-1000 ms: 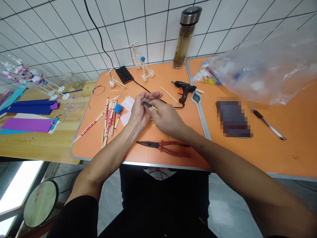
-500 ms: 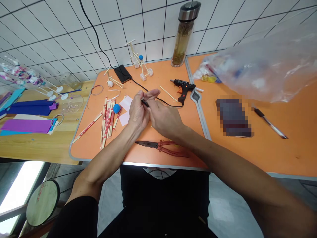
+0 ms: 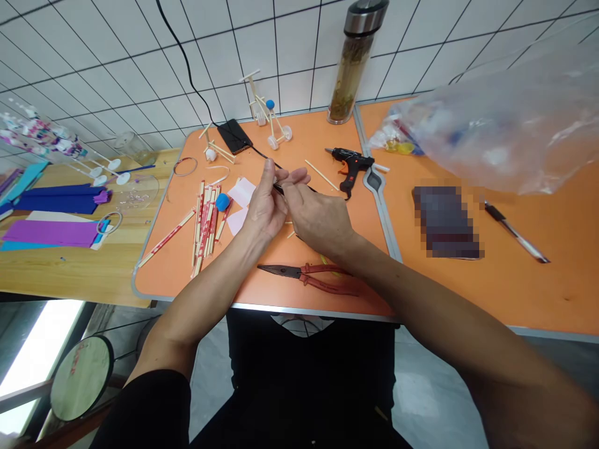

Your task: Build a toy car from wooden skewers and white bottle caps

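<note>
My left hand and my right hand meet above the middle of the orange table. The right hand pinches a thin dark-tipped tool, its tip lying against the left fingers. My left index finger points up while the other fingers curl; whatever they hold is hidden. Red-handled pliers lie just in front of the hands. Several wrapped chopsticks, a blue ball and pink paper lie to the left.
A black glue gun, a stick tricycle model, a black box with a cable and a tall bottle stand further back. To the right are a plastic bag and a pen. Purple sheets cover the wooden table on the left.
Both hands have lifted slightly and shifted away from me. The left index finger now points up, and the tool's yellow handle is hidden inside the right hand.
</note>
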Demonstrator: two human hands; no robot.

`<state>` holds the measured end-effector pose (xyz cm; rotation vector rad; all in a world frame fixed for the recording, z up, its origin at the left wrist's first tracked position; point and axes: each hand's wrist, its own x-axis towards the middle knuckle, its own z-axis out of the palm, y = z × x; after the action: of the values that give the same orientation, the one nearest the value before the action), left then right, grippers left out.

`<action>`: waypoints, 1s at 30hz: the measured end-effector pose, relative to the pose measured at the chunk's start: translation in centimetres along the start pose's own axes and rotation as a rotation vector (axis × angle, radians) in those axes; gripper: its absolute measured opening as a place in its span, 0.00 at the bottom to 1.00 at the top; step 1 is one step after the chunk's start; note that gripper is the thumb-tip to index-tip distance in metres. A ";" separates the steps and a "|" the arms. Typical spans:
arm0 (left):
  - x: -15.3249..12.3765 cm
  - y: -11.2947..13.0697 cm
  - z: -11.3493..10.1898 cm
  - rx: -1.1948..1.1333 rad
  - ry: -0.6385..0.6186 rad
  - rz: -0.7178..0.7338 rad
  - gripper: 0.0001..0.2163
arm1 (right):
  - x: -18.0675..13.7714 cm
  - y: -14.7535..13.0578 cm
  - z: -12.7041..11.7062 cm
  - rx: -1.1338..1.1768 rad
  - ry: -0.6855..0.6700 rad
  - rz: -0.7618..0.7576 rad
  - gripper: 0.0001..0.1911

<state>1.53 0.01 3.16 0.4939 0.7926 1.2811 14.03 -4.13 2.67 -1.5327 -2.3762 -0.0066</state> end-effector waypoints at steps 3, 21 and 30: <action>0.0 -0.5 -0.1 -0.027 -0.004 0.015 0.18 | -0.1 -0.8 -0.5 0.001 -0.048 0.016 0.32; -0.5 -1.6 -0.1 -0.030 -0.046 0.040 0.19 | -0.1 -0.2 -0.8 0.553 -0.020 0.161 0.26; -0.6 -0.8 -0.4 0.004 -0.218 0.060 0.20 | 1.2 1.6 -2.0 1.163 -0.170 0.190 0.10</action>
<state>1.73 -0.76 2.44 0.6527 0.6010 1.2559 15.53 -2.73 4.63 -1.1154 -1.6868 1.3152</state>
